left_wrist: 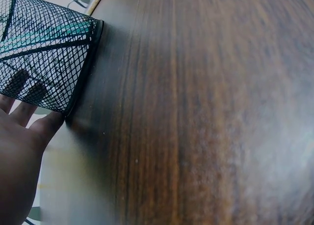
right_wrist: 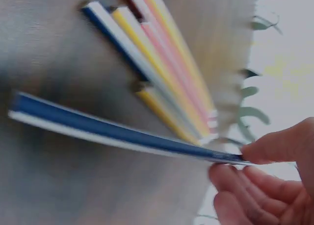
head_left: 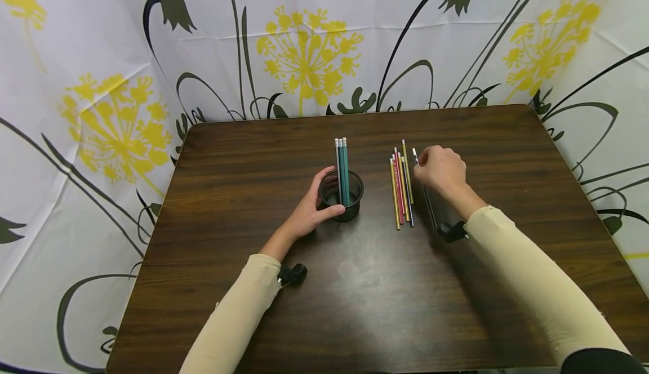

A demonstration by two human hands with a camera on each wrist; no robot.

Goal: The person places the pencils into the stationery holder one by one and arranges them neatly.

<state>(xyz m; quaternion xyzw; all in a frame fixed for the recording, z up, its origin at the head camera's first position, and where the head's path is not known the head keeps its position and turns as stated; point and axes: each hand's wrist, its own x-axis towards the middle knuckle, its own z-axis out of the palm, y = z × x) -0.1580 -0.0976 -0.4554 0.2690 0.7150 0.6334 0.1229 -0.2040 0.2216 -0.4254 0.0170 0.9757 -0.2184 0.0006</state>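
Item one: my left hand (head_left: 309,213), fingers and thumb curled round a black wire-mesh cup (head_left: 341,195), a cylinder of fine diamond lattice with a solid dark rim at its base, standing upright near the middle of the table (head_left: 355,306). In the left wrist view the mesh (left_wrist: 44,53) fills the upper left corner, my fingers showing through it as dark blurs. Three teal pencils (head_left: 342,171) stand in the cup, slim and straight with pale eraser ends, leaning toward the far rim. Item two: my right hand (head_left: 438,171), thumb and fingertips (right_wrist: 255,186) pinching the eraser end of a dark blue pencil (head_left: 426,194); it runs back toward me beside my wrist, whether its tip touches the wood I cannot tell. The right wrist view shows it as a blue bar with a pale edge (right_wrist: 122,132), heavily smeared. Item three: a loose row of pencils (head_left: 401,188) lying flat between cup and right hand, just beside the held one, yellow, pink or red, and dark blue; their count is hard to fix because they overlap. Surface: dark wood-grain laminate, glossy, with rounded far corners. Behind it hangs a white curtain (head_left: 304,53) printed with yellow flowers and dark stems. Cream sleeves cover both forearms. No lettering on pencils or cup can be read.
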